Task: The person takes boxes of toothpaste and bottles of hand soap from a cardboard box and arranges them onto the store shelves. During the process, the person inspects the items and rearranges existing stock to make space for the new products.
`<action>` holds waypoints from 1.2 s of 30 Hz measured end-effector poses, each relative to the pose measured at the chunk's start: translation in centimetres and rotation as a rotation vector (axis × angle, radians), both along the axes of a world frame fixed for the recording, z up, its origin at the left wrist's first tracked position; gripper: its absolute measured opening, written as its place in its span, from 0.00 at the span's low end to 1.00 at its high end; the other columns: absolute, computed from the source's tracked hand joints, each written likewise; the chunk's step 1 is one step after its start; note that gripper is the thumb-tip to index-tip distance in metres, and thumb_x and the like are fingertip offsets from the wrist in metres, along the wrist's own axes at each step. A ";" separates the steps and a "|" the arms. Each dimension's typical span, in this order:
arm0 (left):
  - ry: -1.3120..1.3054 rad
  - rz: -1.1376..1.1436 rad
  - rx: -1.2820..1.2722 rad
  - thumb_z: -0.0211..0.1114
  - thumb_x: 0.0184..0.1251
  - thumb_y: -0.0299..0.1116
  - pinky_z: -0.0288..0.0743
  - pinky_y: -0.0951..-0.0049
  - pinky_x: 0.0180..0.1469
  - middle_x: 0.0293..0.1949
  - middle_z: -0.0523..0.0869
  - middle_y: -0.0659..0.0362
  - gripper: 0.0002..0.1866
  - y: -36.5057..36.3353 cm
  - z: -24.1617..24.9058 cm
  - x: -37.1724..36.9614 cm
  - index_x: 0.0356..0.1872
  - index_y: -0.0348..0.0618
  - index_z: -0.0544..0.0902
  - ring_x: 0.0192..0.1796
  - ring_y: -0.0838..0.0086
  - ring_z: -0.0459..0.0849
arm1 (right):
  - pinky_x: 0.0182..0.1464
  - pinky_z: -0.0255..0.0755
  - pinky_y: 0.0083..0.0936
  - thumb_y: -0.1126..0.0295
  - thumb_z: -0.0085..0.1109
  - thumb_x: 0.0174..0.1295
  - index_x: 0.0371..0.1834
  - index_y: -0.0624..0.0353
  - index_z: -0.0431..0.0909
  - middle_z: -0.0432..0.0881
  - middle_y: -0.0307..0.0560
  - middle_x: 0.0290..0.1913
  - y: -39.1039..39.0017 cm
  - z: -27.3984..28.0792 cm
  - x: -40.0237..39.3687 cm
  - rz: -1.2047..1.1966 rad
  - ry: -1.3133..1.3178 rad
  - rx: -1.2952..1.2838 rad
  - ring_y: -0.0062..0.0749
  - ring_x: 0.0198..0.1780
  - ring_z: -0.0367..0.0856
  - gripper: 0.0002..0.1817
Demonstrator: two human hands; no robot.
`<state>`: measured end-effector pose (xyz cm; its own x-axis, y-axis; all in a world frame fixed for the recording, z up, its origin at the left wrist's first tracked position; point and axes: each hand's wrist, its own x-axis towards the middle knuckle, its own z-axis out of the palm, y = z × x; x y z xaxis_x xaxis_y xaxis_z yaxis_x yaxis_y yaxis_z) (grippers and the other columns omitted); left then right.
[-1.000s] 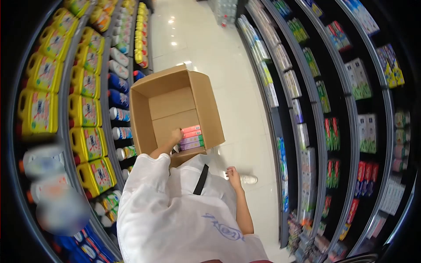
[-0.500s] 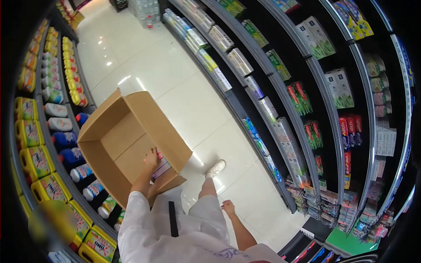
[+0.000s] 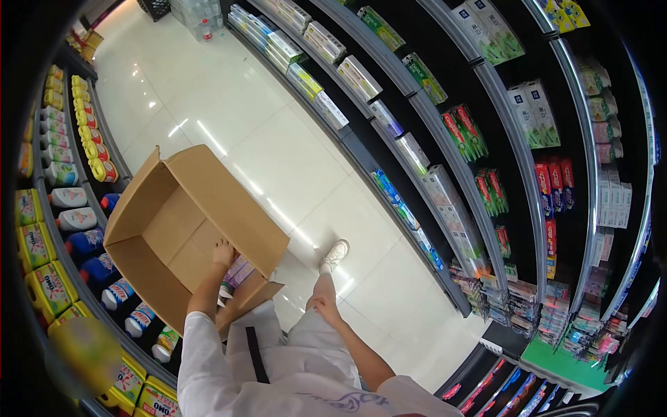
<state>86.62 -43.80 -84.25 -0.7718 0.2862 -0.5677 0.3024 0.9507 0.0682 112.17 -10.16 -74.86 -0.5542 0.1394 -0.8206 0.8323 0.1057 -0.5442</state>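
A cardboard box (image 3: 229,201), open at the top, stands on the floor in front of me. My left hand (image 3: 223,254) reaches down into it, fingers a little apart, with nothing visible in its grasp. Right beside that hand, against the box's near right wall, are purple-and-white cartons (image 3: 240,271). A white-capped item (image 3: 224,293) shows under my left forearm. My right hand (image 3: 324,306) rests on my bent leg near the knee, fingers loosely spread and holding nothing. Part of the box's bottom is hidden by my left arm.
Shelves of toothpaste cartons (image 3: 462,132) line the right side. Detergent bottles and yellow jugs (image 3: 52,288) fill the shelves close on the left, beside the box. Wrapped bottle packs (image 3: 201,17) stand at the aisle's far end. Tiled floor (image 3: 313,187) runs between.
My left hand has shifted from over the cartons to their left side. My right hand has come up from beside my leg onto it. The view has moved slightly right.
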 end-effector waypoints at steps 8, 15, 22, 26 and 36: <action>0.008 -0.088 -0.006 0.66 0.49 0.38 0.67 0.54 0.59 0.53 0.78 0.53 0.25 0.8 -1.4 -0.3 0.53 0.48 0.79 0.59 0.61 0.74 | 0.34 0.77 0.22 0.70 0.50 0.69 0.46 0.64 0.76 0.82 0.48 0.33 -0.5 -1.2 1.9 0.082 -0.037 -0.003 0.26 0.33 0.81 0.10; 0.001 0.286 -0.020 0.64 0.54 0.40 0.63 0.46 0.62 0.60 0.73 0.51 0.32 0.5 -4.1 0.2 0.63 0.47 0.71 0.64 0.54 0.68 | 0.35 0.78 0.23 0.68 0.51 0.69 0.47 0.64 0.76 0.83 0.48 0.34 1.7 -0.6 2.1 -0.058 -0.062 0.031 0.27 0.33 0.82 0.11; -0.197 0.296 0.154 0.67 0.54 0.42 0.78 0.58 0.48 0.41 0.85 0.49 0.30 -2.3 -2.8 -1.5 0.59 0.45 0.73 0.46 0.52 0.82 | 0.32 0.76 0.21 0.67 0.52 0.69 0.46 0.65 0.75 0.82 0.46 0.32 3.1 -0.6 1.5 0.040 -0.130 0.104 0.26 0.31 0.81 0.11; -0.110 0.418 0.169 0.73 0.47 0.42 0.78 0.57 0.46 0.39 0.85 0.45 0.28 -2.5 3.9 -3.4 0.49 0.38 0.76 0.46 0.50 0.83 | 0.31 0.75 0.22 0.68 0.52 0.69 0.45 0.64 0.76 0.82 0.46 0.30 3.7 1.3 -0.4 0.028 -0.070 0.098 0.25 0.29 0.80 0.10; -0.349 1.082 0.936 0.59 0.64 0.42 0.76 0.72 0.38 0.34 0.84 0.60 0.21 -6.0 13.8 -3.1 0.52 0.37 0.77 0.36 0.75 0.82 | 0.35 0.76 0.21 0.72 0.51 0.67 0.42 0.63 0.76 0.81 0.45 0.28 4.0 5.1 -8.3 0.173 0.159 0.197 0.25 0.30 0.80 0.07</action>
